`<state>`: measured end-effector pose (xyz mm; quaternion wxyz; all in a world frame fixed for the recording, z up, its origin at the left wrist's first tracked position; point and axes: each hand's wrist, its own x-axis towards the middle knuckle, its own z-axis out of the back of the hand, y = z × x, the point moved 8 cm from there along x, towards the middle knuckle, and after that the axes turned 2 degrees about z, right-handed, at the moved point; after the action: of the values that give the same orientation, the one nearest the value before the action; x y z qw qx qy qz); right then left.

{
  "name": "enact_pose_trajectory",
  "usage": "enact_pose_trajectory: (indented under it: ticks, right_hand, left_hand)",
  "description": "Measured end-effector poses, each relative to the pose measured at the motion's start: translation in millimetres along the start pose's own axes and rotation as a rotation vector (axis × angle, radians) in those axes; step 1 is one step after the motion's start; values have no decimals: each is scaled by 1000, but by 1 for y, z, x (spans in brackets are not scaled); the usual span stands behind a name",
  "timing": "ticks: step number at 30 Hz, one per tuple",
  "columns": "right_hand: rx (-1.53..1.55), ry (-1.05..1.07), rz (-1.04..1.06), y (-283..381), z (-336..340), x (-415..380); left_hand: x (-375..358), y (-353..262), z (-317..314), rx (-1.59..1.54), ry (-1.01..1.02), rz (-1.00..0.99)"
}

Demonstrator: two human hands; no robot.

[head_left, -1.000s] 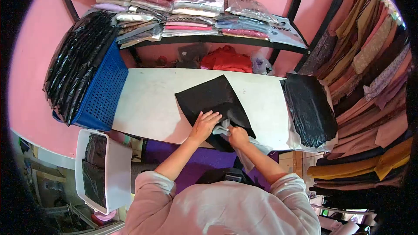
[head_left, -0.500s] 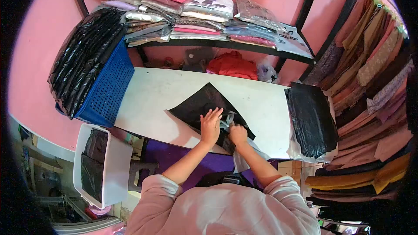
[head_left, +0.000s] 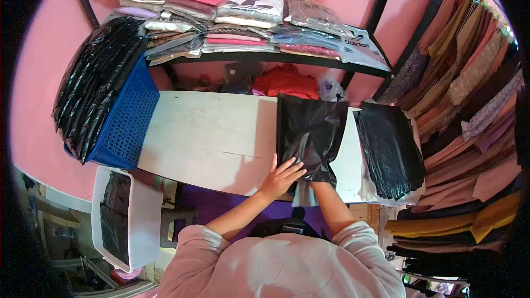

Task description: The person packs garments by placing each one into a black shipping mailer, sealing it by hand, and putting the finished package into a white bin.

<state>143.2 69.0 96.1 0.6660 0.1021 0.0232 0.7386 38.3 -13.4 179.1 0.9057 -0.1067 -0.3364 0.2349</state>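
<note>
A black plastic bag (head_left: 331, 124) lies upright on the white table, its lower edge near the table's front. My left hand (head_left: 281, 179) rests at its lower left with fingers spread, the fingertips on the plastic. Of my right hand (head_left: 320, 186) only the wrist end shows; the rest disappears at the bag's lower edge, so its fingers are hidden. A greyish translucent plastic strip (head_left: 303, 192) hangs below the bag between my hands. Whether my right hand holds anything, I cannot see.
On the right lies a stack of black plastic bags (head_left: 391, 152). A blue basket (head_left: 127, 116) of shiny black packages stands left, above a white bin (head_left: 146, 223). Packaged clothes (head_left: 243, 38) fill the shelf behind the table (head_left: 204, 143). Garments (head_left: 469, 116) hang at the right.
The black bag has moved right and turned from a diamond position to upright. My right hand has gone out of sight at its lower edge; my left hand has shifted slightly right and down.
</note>
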Motion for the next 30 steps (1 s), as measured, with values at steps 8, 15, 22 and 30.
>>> enact_pose_trajectory:
  ticks: [8, 15, 22, 30]
  right_hand:
    - [3, -65, -2, -24, -27, -71]
    - [9, -118, -1, -42, -49, -134]
    - [269, -561, -393, -86, 39, -206]
    - [457, -154, -743, -113, -14, -180]
  left_hand:
    - [-31, 19, -47, 61, 185, -13]
    - [-75, 59, -88, 55, 471, 270]
    - [-84, 71, -39, 115, -49, 731]
    - [-82, 67, -79, -200, -134, 814]
